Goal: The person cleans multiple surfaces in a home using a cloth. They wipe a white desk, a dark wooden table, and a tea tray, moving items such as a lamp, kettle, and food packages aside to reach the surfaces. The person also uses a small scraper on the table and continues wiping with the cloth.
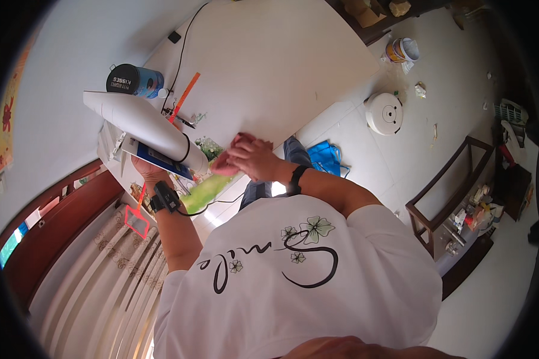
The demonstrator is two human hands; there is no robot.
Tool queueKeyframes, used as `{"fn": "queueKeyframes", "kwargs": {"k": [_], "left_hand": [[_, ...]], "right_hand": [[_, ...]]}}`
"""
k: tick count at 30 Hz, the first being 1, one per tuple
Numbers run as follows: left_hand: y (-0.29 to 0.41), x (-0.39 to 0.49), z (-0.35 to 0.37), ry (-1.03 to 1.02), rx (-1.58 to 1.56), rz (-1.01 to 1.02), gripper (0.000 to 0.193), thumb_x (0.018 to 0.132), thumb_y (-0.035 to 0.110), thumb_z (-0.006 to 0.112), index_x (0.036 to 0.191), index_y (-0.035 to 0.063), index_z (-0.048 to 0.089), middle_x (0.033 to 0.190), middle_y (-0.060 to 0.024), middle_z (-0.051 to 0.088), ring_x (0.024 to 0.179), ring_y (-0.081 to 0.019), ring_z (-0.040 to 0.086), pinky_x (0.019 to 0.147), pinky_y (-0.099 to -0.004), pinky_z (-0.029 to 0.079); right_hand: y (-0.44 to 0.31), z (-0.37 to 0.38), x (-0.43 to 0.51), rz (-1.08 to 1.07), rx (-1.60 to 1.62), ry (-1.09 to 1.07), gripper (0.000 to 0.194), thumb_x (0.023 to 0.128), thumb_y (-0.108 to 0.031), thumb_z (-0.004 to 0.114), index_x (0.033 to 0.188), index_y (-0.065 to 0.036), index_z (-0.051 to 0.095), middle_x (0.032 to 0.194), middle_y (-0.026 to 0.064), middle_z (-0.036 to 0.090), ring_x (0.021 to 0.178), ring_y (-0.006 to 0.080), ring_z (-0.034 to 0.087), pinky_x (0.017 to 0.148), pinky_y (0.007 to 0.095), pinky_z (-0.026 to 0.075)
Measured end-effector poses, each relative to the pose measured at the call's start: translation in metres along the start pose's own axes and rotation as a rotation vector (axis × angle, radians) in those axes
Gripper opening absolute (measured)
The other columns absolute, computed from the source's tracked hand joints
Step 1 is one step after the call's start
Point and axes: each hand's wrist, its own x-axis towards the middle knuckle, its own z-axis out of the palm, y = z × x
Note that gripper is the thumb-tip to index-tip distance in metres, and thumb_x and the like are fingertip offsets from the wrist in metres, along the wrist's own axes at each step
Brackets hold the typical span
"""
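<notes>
My left hand [147,169] grips a blue-and-white book or folder [158,158] from beneath, at the table's left side. Along with it, a white rolled sheet [139,119] with a dark band around it is lifted at a slant; its underside is hidden. My right hand [250,158] presses a crumpled reddish cloth [227,165] onto the near edge of the white table [269,72]. Flower and grass prints [209,188] decorate the tabletop near the cloth.
By the wall stands a blue tin [148,82] with a dark lid. A black pen [187,122], an orange-red fly swatter [137,221] and a black cable [183,54] lie nearby. Right of the table are a bear-faced stool [385,114], a blue bag [325,157] and a waste bucket [397,50].
</notes>
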Motion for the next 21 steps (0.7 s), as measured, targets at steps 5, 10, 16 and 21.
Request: {"fn": "queueKeyframes", "kwargs": {"k": [5, 10, 16, 21], "left_hand": [[-0.012, 0.008, 0.015, -0.121, 0.048, -0.059, 0.041, 0.101, 0.034, 0.053, 0.130, 0.0071, 0.061, 0.133, -0.0109, 0.063, 0.126, -0.0299, 0.057, 0.112, -0.0489, 0.039], [-0.040, 0.025, 0.051, -0.177, 0.069, -0.067, 0.038, 0.099, 0.028, 0.058, 0.131, 0.0068, 0.061, 0.136, -0.0072, 0.061, 0.128, -0.0269, 0.054, 0.113, -0.0473, 0.038], [-0.102, 0.064, 0.104, -0.022, 0.224, 0.147, 0.038, 0.101, 0.022, 0.057, 0.132, 0.0017, 0.057, 0.132, -0.0079, 0.062, 0.122, -0.0230, 0.058, 0.104, -0.0389, 0.046], [-0.152, 0.098, 0.150, 0.264, 0.403, 0.220, 0.031, 0.099, 0.028, 0.064, 0.112, -0.0005, 0.064, 0.105, -0.0064, 0.070, 0.091, -0.0197, 0.067, 0.078, -0.0344, 0.054]], "right_hand": [[0.127, -0.062, -0.044, 0.410, -0.310, 0.214, 0.046, 0.077, -0.015, 0.067, 0.123, -0.014, 0.066, 0.131, 0.0038, 0.059, 0.120, 0.0303, 0.053, 0.102, 0.0473, 0.043], [0.264, -0.156, -0.108, 0.784, -0.516, 0.373, 0.036, 0.093, -0.021, 0.056, 0.127, -0.012, 0.063, 0.135, 0.0050, 0.058, 0.125, 0.0332, 0.051, 0.096, 0.0476, 0.049], [0.321, -0.229, -0.144, 1.353, -0.423, 0.438, 0.025, 0.096, -0.017, 0.052, 0.090, 0.000, 0.070, 0.098, 0.0152, 0.072, 0.093, 0.0334, 0.070, 0.085, 0.0451, 0.054], [0.278, -0.209, -0.139, 0.942, -0.152, 0.657, 0.016, 0.092, -0.010, 0.055, 0.094, 0.004, 0.063, 0.093, 0.0233, 0.067, 0.087, 0.0426, 0.064, 0.079, 0.0493, 0.049]]}}
